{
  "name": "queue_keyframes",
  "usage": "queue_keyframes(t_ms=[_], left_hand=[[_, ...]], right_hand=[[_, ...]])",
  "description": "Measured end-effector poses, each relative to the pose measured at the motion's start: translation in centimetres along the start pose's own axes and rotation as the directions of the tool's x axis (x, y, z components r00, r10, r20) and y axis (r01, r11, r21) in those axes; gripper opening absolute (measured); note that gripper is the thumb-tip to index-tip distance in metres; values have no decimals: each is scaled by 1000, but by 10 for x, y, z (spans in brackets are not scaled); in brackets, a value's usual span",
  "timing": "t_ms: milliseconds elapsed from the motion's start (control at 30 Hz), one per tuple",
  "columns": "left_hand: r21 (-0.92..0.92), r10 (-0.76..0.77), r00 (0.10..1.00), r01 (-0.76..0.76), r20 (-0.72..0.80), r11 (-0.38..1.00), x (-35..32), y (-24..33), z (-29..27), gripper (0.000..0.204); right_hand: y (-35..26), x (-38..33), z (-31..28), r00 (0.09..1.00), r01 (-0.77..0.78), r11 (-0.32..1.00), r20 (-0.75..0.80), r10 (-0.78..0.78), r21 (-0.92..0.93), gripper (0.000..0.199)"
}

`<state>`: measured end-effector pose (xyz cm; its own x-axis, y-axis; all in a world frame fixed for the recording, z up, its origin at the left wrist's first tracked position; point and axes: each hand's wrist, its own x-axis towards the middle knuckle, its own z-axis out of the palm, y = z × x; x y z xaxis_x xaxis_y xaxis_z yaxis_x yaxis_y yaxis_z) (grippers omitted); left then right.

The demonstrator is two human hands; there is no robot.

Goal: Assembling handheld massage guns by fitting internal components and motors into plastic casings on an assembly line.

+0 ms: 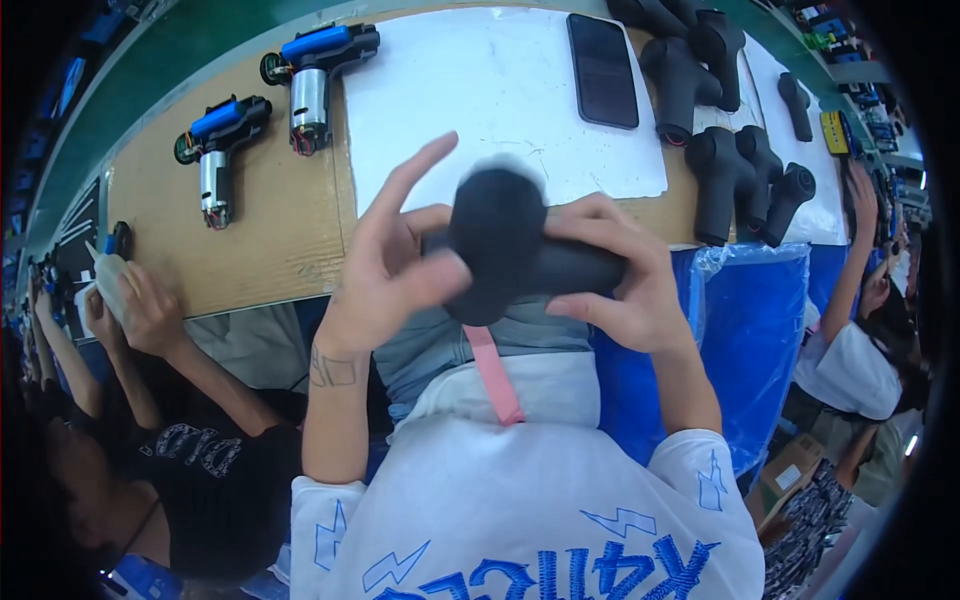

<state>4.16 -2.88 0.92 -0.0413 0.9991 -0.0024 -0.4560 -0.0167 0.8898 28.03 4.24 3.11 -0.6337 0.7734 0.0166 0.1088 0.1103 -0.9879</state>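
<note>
Right fingers [592, 230] around a rounded, matte-black, T-shaped device [498, 235], blurry on top

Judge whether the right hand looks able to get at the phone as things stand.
Probably not: the right hand grips the black device by its handle, though nothing visible blocks the way to the phone.

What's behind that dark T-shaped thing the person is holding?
Around the dark device, the white sheet shows above and blue-grey trousers below. Whatever lies directly behind it is covered and can't be seen.
</note>
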Motion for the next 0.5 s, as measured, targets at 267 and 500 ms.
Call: queue_keyframes(t_ms=[267, 500], left_hand=[[568, 166, 974, -224, 153, 792, -8, -2, 7, 57], [714, 263, 945, -322, 197, 622, -14, -4, 15, 55]], right_hand=[[0, -2, -4, 991, 132, 965, 13, -133, -224, 58], [6, -6, -8, 985, 169, 960, 66, -159, -221, 54]])
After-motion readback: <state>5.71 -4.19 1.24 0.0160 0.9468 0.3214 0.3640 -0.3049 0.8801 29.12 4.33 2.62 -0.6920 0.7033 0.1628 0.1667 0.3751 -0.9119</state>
